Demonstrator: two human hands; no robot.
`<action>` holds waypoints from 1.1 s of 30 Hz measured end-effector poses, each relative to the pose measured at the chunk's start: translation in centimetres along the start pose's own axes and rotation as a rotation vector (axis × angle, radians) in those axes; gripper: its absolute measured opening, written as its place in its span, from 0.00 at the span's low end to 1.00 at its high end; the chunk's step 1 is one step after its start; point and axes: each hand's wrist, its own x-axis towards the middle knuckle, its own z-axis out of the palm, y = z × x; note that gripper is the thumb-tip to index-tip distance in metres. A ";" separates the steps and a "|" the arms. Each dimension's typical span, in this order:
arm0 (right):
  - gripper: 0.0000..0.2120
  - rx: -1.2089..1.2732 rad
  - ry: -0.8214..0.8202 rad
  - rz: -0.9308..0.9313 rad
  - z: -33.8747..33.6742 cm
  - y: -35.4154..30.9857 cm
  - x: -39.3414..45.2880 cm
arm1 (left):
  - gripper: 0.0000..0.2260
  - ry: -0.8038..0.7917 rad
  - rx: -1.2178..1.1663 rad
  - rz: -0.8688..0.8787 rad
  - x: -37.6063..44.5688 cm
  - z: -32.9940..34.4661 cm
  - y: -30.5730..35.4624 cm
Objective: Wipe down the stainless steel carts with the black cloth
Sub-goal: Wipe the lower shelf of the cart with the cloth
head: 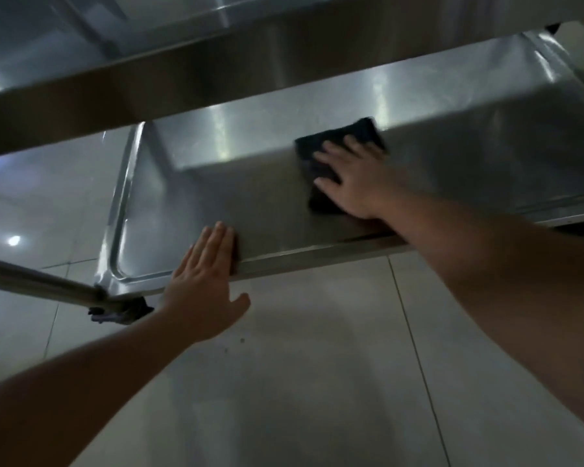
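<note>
I look down at the lower shelf (250, 203) of a stainless steel cart. A folded black cloth (343, 143) lies flat on the shelf toward its middle. My right hand (354, 178) presses down on the cloth with straight, spread fingers, covering its near right part. My left hand (206, 281) rests flat on the shelf's near rim, left of the cloth, fingers straight over the edge and thumb hanging below the rim.
The cart's upper shelf (149, 85) overhangs the far half of the lower one. A steel leg (38, 281) runs to the near left corner, with a dark caster (122, 313) under it. Pale floor tiles (317, 382) lie below.
</note>
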 end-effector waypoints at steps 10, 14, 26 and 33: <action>0.38 0.045 0.093 0.729 -0.8 10.1 -0.4 | 0.54 0.034 -0.067 -0.094 -0.4 1.3 -5.8; 0.37 0.083 0.078 0.593 -0.3 2.1 4.3 | 0.54 0.050 -0.070 -0.097 -0.5 1.4 -5.6; 0.36 -0.117 -0.044 -0.350 2.7 -7.5 1.5 | 0.51 0.104 -0.074 -0.076 -0.6 2.1 -5.9; 0.39 -0.026 0.095 0.516 0.1 3.7 3.2 | 0.51 0.110 -0.076 -0.078 -0.5 2.7 -6.1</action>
